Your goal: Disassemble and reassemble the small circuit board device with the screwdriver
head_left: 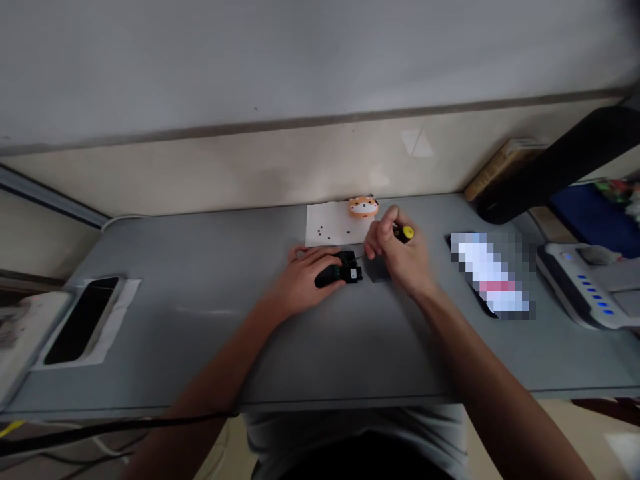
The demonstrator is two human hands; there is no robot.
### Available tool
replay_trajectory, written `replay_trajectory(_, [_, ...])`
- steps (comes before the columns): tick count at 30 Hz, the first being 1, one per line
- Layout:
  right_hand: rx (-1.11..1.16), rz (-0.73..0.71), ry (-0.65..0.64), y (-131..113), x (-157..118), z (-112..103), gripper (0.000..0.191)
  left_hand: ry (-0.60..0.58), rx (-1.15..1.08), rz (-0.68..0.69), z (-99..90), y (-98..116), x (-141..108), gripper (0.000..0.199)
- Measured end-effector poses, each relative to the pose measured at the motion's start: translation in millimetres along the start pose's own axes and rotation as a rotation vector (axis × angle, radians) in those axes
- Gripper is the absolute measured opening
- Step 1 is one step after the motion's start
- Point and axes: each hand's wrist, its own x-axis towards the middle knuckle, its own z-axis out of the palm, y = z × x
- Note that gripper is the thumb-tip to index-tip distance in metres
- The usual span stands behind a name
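My left hand (pixel 305 283) is closed around a small black device (pixel 327 275) that shows dark green parts and lies on the grey table. At the device's right end is a black block with a small white label (pixel 353 273). My right hand (pixel 400 250) grips a screwdriver (pixel 407 233) with a yellow-capped black handle. Its thin shaft points left, and the tip is at the device's right end; whether it touches cannot be made out. Just behind the device, a white sheet (pixel 327 217) carries several tiny dark pieces that look like screws. A flat dark piece (pixel 377 270) lies below my right hand.
An orange animal-faced case (pixel 363 206) sits on the sheet's back edge. On the right are a phone with a lit screen (pixel 490 273), a white device with blue lights (pixel 590 287) and a black cylinder (pixel 555 167). A dark-screened phone (pixel 83 320) lies at left.
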Motion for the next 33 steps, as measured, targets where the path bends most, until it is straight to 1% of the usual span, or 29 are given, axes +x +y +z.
replay_trajectory(2, [0.032, -0.024, 0.027, 0.3, 2.5, 1.3, 0.049, 0.002, 0.014, 0.009, 0.9, -0.1, -0.2, 0.019])
replay_trajectory(3, [0.065, -0.012, 0.035, -0.9, 3.7, 2.2, 0.049, 0.0, 0.017, 0.016, 1.4, -0.3, -0.4, 0.019])
replay_trajectory(6, [0.127, 0.072, 0.053, -7.2, 5.7, 4.6, 0.05, 0.001, 0.022, 0.033, 3.0, -1.6, -1.0, 0.021])
replay_trajectory(8, [0.113, 0.082, 0.061, -10.3, 4.9, 4.7, 0.044, 0.007, 0.025, 0.039, 4.1, -2.8, -1.6, 0.023])
replay_trajectory(10, [0.101, 0.053, 0.059, -10.3, 2.8, 4.1, 0.042, 0.013, 0.032, 0.042, 4.9, -3.7, -2.3, 0.024])
replay_trajectory(13, [0.08, 0.038, 0.032, -5.4, -0.4, 3.0, 0.048, 0.019, 0.052, 0.041, 5.7, -4.5, -3.5, 0.026])
replay_trajectory(15, [0.015, 0.038, 0.018, -1.2, -1.1, 2.6, 0.05, 0.018, 0.062, 0.052, 6.0, -4.9, -3.9, 0.028])
replay_trajectory(18, [-0.085, -0.011, 0.047, 2.8, 0.9, 2.4, 0.05, 0.022, 0.062, 0.072, 6.6, -5.6, -3.7, 0.028])
replay_trajectory(20, [-0.053, -0.027, 0.055, 2.1, 3.4, 3.2, 0.049, 0.02, 0.056, 0.073, 6.6, -6.0, -3.5, 0.028])
replay_trajectory(22, [0.002, 0.012, 0.042, -0.9, 5.3, 5.0, 0.056, 0.01, 0.054, 0.072, 6.2, -6.1, -3.4, 0.028])
replay_trajectory(23, [0.01, 0.032, 0.044, -2.7, 5.7, 6.0, 0.057, 0.009, 0.055, 0.074, 5.9, -6.1, -3.4, 0.028])
replay_trajectory(27, [0.034, 0.041, 0.049, -6.9, 3.7, 8.2, 0.044, 0.016, 0.064, 0.085, 4.0, -5.1, -3.4, 0.028])
replay_trajectory(29, [0.073, 0.036, 0.057, -5.6, 2.1, 7.0, 0.049, 0.01, 0.065, 0.096, 3.2, -4.4, -3.3, 0.028])
replay_trajectory(31, [0.043, 0.03, 0.069, -3.2, 1.3, 5.0, 0.054, 0.001, 0.067, 0.104, 2.9, -4.1, -3.2, 0.028])
replay_trajectory(33, [-0.059, -0.006, 0.09, -1.0, 1.5, 3.7, 0.054, 0.005, 0.069, 0.104, 3.3, -4.3, -3.0, 0.028])
